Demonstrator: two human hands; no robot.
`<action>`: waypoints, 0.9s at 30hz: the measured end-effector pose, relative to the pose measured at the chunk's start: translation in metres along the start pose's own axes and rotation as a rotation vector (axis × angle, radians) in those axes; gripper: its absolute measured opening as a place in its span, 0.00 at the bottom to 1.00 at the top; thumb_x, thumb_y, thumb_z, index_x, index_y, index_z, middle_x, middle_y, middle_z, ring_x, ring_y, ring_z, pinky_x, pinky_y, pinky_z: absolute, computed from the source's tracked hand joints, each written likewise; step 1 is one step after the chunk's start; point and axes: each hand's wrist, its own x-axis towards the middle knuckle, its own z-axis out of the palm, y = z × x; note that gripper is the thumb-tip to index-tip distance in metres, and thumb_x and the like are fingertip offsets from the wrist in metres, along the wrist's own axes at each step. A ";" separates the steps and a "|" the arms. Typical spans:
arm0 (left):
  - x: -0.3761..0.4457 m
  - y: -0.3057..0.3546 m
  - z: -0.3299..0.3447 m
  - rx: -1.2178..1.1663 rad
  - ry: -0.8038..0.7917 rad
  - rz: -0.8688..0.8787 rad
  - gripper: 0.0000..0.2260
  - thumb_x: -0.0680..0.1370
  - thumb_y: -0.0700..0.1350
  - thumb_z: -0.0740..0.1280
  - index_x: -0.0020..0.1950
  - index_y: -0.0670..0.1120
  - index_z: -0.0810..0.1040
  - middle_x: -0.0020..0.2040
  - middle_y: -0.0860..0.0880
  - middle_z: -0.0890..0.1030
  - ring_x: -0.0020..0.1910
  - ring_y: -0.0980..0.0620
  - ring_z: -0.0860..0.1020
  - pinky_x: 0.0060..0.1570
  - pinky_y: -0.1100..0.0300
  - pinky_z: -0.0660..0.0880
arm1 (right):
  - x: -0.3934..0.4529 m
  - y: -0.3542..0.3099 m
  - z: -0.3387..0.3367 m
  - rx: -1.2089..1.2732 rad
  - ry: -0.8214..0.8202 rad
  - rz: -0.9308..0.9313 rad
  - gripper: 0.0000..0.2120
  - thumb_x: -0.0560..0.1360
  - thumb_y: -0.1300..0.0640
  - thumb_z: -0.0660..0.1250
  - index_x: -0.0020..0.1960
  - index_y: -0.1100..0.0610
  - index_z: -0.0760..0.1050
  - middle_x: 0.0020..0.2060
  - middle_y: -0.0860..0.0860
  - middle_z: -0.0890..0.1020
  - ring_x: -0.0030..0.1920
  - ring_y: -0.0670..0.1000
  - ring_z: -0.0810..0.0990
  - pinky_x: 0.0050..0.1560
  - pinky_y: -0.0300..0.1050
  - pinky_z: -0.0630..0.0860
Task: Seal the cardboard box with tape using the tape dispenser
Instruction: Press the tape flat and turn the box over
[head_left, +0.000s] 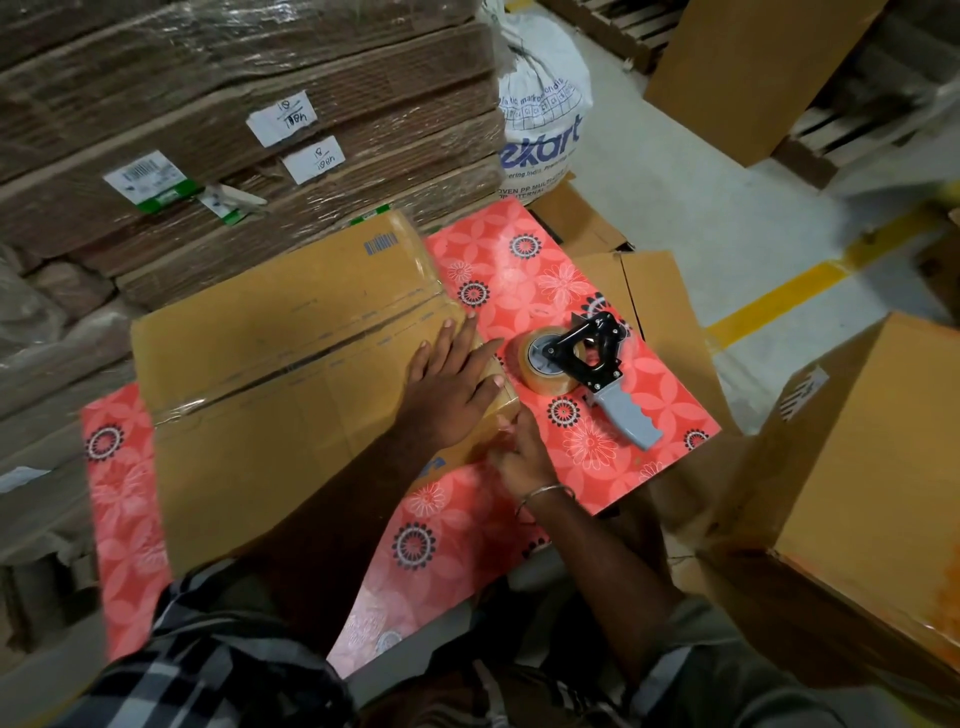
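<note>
Right now we have the cardboard box (270, 364) lying on the counter (613, 415), which wears a red floral cover. Clear tape runs along the box's centre seam, and its right end sits close to the middle of the counter. We lay our left hand (452, 384) flat on top of that right end, fingers (462, 332) straight and slightly spread, pressing down on the cardboard. Our right hand (519, 457), a thin bangle at the wrist, is tucked against the near right corner of the box, just below the left hand; its fingers are bent onto the box's edge, but we cannot tell whether they pinch anything there. The tape dispenser (587, 374) rests on the counter just to the right of the box, apart from both hands, its clear roll toward the box and its grey handle pointing toward us and to the right. Behind the box we see a stack of flattened cartons (249, 156) wrapped in film with paper labels, and a white sack (545, 104) beside it. Another brown box (857, 493) stands on the floor at our right.
</note>
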 end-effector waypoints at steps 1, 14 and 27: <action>0.000 0.000 0.000 -0.002 0.002 0.001 0.25 0.84 0.62 0.51 0.82 0.63 0.55 0.85 0.58 0.41 0.84 0.52 0.40 0.80 0.44 0.45 | 0.002 -0.004 -0.005 -0.008 -0.044 0.030 0.28 0.64 0.64 0.63 0.61 0.46 0.70 0.55 0.53 0.81 0.56 0.53 0.79 0.53 0.41 0.77; -0.001 -0.004 -0.001 -0.123 0.036 0.006 0.27 0.86 0.55 0.52 0.85 0.57 0.48 0.84 0.61 0.43 0.84 0.57 0.43 0.81 0.48 0.44 | -0.022 -0.037 0.009 0.272 0.120 -0.107 0.26 0.83 0.48 0.60 0.79 0.53 0.63 0.78 0.45 0.66 0.75 0.37 0.66 0.78 0.43 0.62; 0.002 -0.013 -0.003 -0.214 0.132 -0.011 0.28 0.83 0.50 0.50 0.84 0.46 0.56 0.85 0.50 0.52 0.84 0.50 0.50 0.81 0.50 0.49 | 0.058 -0.065 -0.012 -0.943 -0.105 -0.507 0.30 0.82 0.50 0.48 0.80 0.63 0.57 0.79 0.62 0.62 0.80 0.60 0.58 0.81 0.54 0.54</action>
